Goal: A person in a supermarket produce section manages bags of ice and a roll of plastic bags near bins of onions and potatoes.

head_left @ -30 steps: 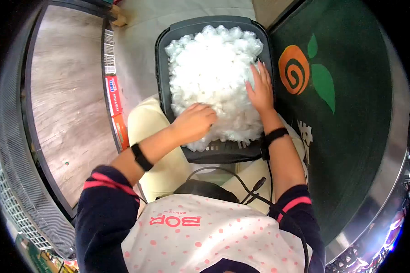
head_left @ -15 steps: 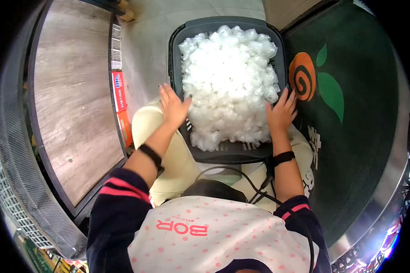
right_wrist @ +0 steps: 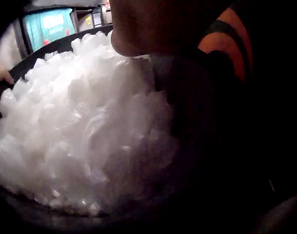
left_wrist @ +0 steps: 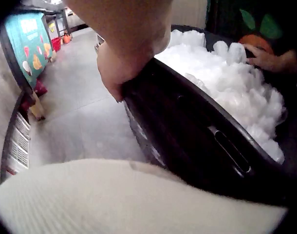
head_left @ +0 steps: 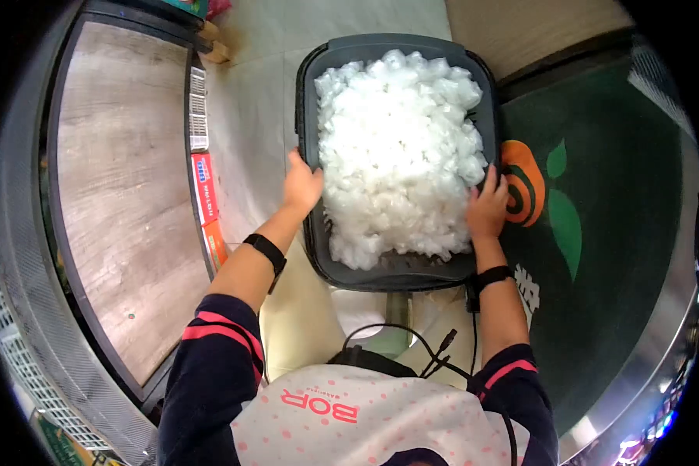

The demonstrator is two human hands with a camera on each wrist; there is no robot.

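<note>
A dark grey plastic basket [head_left: 396, 45] holds a heaped pile of white, translucent, crumpled plastic bundles [head_left: 400, 155]. On its left side my left hand [head_left: 303, 185] grips the rim. The left wrist view shows that hand [left_wrist: 117, 68] with fingers bent down over the outside of the basket's wall [left_wrist: 187, 122]. Opposite it, my right hand [head_left: 487, 210] holds the right rim, its fingers pointing forward over the edge. In the right wrist view, the wrist and the dark surroundings hide most of that hand.
A wood-topped shelf [head_left: 124, 186] with red and orange boxes [head_left: 203, 186] below its edge flanks the left. To the right stands a dark green panel [head_left: 621, 233] with an orange spiral [head_left: 524, 182]. My legs [head_left: 299, 318] and a black cable [head_left: 404, 330] are in front.
My left hand has gone from the pile to the basket's left rim, and my right hand from the pile's right edge to the right rim. The basket has shifted right in the head view.
</note>
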